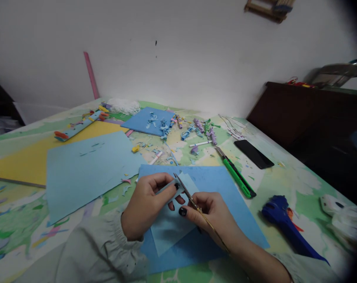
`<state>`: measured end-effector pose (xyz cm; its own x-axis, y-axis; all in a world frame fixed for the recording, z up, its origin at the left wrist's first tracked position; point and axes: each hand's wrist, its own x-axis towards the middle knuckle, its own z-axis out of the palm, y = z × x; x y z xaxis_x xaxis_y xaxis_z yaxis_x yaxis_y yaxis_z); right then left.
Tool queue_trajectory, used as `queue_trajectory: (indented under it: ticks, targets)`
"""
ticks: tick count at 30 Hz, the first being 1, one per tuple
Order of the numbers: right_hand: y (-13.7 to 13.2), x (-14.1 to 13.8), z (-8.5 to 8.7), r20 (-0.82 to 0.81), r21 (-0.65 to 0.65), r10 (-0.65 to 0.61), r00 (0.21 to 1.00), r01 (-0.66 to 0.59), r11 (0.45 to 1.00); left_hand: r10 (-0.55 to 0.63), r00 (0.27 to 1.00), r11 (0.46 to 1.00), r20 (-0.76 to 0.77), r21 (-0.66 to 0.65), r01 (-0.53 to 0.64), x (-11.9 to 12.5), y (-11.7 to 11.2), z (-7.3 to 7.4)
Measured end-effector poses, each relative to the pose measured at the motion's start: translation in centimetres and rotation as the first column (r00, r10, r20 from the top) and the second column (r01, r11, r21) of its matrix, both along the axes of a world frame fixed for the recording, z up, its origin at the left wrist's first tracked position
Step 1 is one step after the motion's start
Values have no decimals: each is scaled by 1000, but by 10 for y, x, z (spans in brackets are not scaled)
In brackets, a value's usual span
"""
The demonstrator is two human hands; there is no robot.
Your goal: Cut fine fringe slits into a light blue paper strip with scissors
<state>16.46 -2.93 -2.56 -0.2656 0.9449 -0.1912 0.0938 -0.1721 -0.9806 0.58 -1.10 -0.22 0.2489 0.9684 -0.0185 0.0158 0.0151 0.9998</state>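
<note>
One Crossing of Metal and Pale Blue

The relation which matters most is between a slim pair of scissors with gold-coloured handles (188, 193) and a small pale-blue piece of thin sheet material (181, 190). The piece lies just beyond the fingertips of the right hand (214, 215), toward the left and a little farther from the person. The long axis of the scissors goes from low right, by the right wrist, to the upper left, and the blades lie across the right end of the piece (whether they stand parted, I cannot tell).

The left hand (151, 204) is the nearer one to this piece: it pinches it with the thumb on top and the fingers curled behind. Its forearm enters from the lower left. The right hand is curled around the scissors, its thumb bent toward the left hand, and its forearm comes from the lower right.

Under both hands lies a larger pale-blue sheet (166, 236), turned at a slant upon a mid-blue flat sheet (240, 228), which rests on the desk with a patterned green and white cover (249, 271). Near the right edge of this sheet lies a green plastic cutter knife (238, 177).
</note>
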Motion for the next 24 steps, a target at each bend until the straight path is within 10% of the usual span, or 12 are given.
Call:
queue_trajectory:
  ticks: [24]
  targets:
    - [0,-3,3,37,-1,-1,999,1,1000,-22,1000,1000,-7,3,22,2,0,1]
